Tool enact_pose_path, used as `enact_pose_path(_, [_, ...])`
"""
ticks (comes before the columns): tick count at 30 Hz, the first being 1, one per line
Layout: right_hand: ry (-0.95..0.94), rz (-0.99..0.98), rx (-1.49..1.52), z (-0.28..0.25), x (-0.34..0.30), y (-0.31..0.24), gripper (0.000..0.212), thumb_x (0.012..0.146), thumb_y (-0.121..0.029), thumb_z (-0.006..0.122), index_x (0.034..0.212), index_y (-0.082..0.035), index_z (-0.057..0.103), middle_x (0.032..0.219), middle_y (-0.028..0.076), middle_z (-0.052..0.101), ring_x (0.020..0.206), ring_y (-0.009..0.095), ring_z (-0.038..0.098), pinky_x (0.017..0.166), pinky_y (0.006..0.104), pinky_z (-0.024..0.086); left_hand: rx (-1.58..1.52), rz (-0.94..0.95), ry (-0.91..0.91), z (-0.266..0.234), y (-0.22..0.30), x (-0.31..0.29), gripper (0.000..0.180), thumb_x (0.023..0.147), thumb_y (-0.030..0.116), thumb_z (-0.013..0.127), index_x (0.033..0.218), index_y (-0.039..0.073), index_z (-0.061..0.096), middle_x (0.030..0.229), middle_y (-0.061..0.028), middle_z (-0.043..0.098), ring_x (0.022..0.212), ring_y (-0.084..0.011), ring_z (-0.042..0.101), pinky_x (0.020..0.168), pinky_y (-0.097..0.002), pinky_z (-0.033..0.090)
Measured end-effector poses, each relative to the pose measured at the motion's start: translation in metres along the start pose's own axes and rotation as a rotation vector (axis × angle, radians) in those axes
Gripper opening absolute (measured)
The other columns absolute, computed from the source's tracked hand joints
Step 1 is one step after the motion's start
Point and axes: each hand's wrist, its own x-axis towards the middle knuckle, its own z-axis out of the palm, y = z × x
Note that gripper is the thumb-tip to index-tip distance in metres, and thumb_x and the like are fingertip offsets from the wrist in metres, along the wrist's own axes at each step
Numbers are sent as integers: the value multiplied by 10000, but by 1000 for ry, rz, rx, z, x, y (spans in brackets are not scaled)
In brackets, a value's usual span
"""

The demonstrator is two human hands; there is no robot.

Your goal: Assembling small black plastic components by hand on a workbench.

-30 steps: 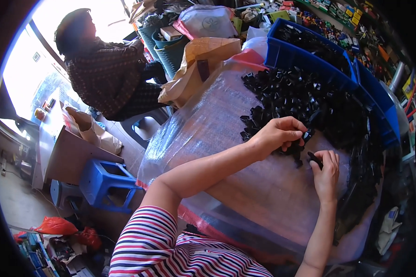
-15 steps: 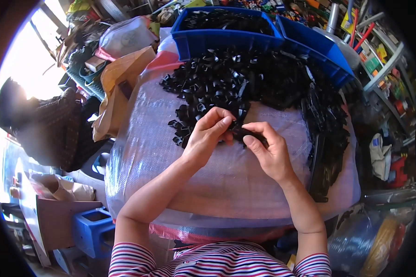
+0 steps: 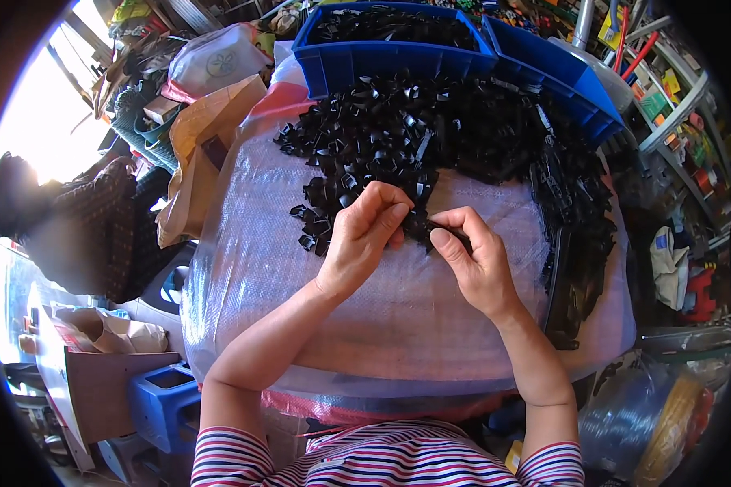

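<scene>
Over the middle of the sheet-covered work surface (image 3: 365,325), my two hands meet at a small black plastic part (image 3: 417,226). My left hand (image 3: 367,231) pinches one side of it between thumb and fingers. From the other side, my right hand (image 3: 475,258) has its thumb and forefinger closed on it. The fingers cover much of the part, so its full shape is hidden. Just beyond lies a broad heap of small black curved plastic pieces (image 3: 365,142). Longer black strips (image 3: 573,203) are piled along the right side.
At the back stand a blue bin (image 3: 398,61) full of black pieces and a second blue bin (image 3: 556,77), tilted. Brown paper (image 3: 203,162) borders the left edge. A blue stool (image 3: 162,410) is at lower left, a large clear plastic-wrapped roll (image 3: 638,422) at lower right.
My view has shifted slightly. Both hands remain together at the black part, with the right thumb and fingers adjusting a little; nothing is let go.
</scene>
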Motion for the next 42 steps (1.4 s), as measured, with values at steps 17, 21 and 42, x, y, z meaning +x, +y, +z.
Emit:
enact_pose_path(17, [158,-54,179,36,12,-3,197,927,-220,487,904,-25,490,726,12,511,652,53,459,599,213,413,-384,-46,245,31,18,-9,133,896,135,520,943,12,537,736,-9,526,644,-94,490,620,-230,411])
enact_pose_path(21, [96,-237,-331,0,56,18,204,911,-228,494,963,-31,506,755,60,521,707,150,523,643,290,446,-660,-300,250,-3,-2,6,258,906,319,481,997,81,521,909,-23,578,851,-122,530,720,-307,412])
enact_pose_path(42, [159,72,16,-47,20,14,122,804,-31,601,890,-11,517,848,29,570,718,72,558,647,220,476,1066,423,-331,25,-31,-1,241,739,89,625,972,43,584,820,-103,527,710,-274,591,627,-341,486])
